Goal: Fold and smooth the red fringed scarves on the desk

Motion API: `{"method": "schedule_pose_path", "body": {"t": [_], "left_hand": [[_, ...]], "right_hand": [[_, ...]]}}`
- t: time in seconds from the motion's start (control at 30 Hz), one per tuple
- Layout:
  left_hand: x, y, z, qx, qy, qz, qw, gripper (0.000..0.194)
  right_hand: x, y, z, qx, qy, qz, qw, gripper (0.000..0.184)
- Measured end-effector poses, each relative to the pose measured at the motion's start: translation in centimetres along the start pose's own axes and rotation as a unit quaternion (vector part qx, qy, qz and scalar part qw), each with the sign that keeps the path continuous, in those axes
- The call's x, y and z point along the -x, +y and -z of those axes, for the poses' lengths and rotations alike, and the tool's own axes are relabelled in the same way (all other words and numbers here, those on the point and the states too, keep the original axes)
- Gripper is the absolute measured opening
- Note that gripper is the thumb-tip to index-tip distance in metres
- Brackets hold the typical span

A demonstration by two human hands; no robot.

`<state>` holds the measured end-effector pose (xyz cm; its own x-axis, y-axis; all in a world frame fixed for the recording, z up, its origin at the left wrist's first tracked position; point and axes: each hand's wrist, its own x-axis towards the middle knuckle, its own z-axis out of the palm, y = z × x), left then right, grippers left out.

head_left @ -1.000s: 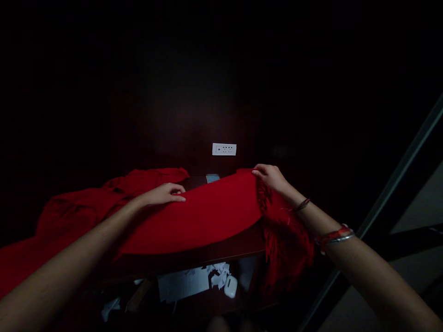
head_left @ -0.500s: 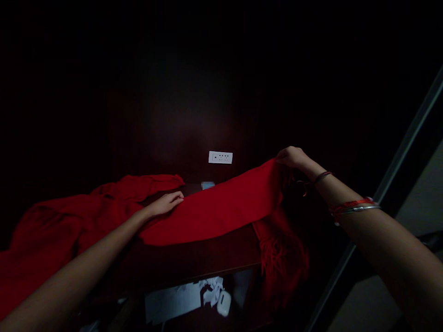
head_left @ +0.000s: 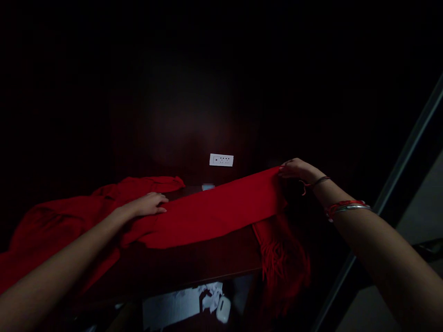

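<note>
A long red scarf (head_left: 214, 212) lies stretched across a dark wooden table (head_left: 207, 258). Its fringed end (head_left: 282, 258) hangs over the table's right front corner, and its other end lies bunched at the left. My left hand (head_left: 148, 205) rests flat on the scarf near its middle, fingers stretched out. My right hand (head_left: 297, 169) pinches the scarf's upper right corner, a little above the table. Bangles and a red thread circle my right wrist.
A white socket plate (head_left: 221, 160) sits on the dark wall behind the table. Below the table's front edge lie white papers (head_left: 173, 306) and a small white case (head_left: 223, 309). A dark slanted rail (head_left: 398, 184) runs along the right. The room is very dim.
My right hand pulled the scarf's corner out to the right, then lowered it slightly. My left hand slid left along the scarf. The cloth now lies narrower and more stretched.
</note>
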<state>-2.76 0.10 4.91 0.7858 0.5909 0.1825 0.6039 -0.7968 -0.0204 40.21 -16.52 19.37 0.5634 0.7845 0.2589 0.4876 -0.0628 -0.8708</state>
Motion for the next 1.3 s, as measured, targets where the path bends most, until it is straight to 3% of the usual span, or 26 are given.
{"method": "schedule_pose_path", "body": {"t": [0.1, 0.17, 0.27, 0.33, 0.43, 0.57, 0.63, 0.83, 1.0, 1.07, 1.2, 1.3], "left_hand": [[-0.4, -2.3, 2.0, -0.035, 0.031, 0.058, 0.997, 0.026], [-0.8, -3.1, 4.3, -0.042, 0.098, 0.136, 0.985, 0.028], [-1.4, -3.3, 7.7, -0.018, 0.204, 0.259, 0.944, 0.033], [-1.9, -3.3, 9.2, 0.002, 0.165, 0.267, 0.949, 0.029], [-2.4, -3.2, 9.9, 0.007, 0.08, 0.236, 0.968, 0.02], [-2.3, -3.4, 10.1, 0.025, 0.17, 0.288, 0.942, 0.025], [-2.1, -3.8, 10.2, 0.044, 0.189, 0.282, 0.94, 0.026], [-3.4, -5.2, 9.5, 0.06, 0.173, 0.262, 0.948, 0.024], [-5.1, -5.3, 9.5, 0.043, 0.253, 0.279, 0.925, 0.029], [-5.0, -5.4, 9.1, 0.037, 0.258, 0.243, 0.934, 0.031], [-2.2, -4.4, 5.3, 0.066, 0.146, 0.1, 0.982, 0.033], [1.9, -1.2, 0.8, 0.08, 0.007, -0.005, 0.997, 0.028]], "right_hand": [[-0.6, 0.2, 0.0, -0.034, -0.022, -0.068, 0.997, 0.018], [-1.2, 0.3, -0.5, -0.05, -0.014, -0.066, 0.996, 0.018], [-2.4, 0.0, -1.5, -0.066, 0.004, -0.038, 0.997, 0.019], [-3.2, -0.2, -2.1, -0.075, 0.017, -0.017, 0.997, 0.019], [-4.3, -0.3, -2.2, -0.055, 0.023, -0.017, 0.998, 0.015], [-5.1, -0.4, -1.5, -0.027, 0.006, -0.037, 0.999, 0.014], [-5.0, -0.8, -0.9, -0.02, -0.015, -0.047, 0.999, 0.015], [-4.8, -2.3, -1.0, 0.005, -0.021, -0.056, 0.998, 0.017], [-6.0, -2.2, -3.0, -0.026, 0.087, 0.008, 0.996, 0.01], [-5.6, -1.1, -3.4, -0.071, 0.141, 0.048, 0.986, 0.015], [-1.3, 4.3, -2.6, -0.086, 0.239, 0.088, 0.963, 0.016], [4.2, 9.7, -1.9, 0.012, 0.227, 0.022, 0.974, 0.018]]}}
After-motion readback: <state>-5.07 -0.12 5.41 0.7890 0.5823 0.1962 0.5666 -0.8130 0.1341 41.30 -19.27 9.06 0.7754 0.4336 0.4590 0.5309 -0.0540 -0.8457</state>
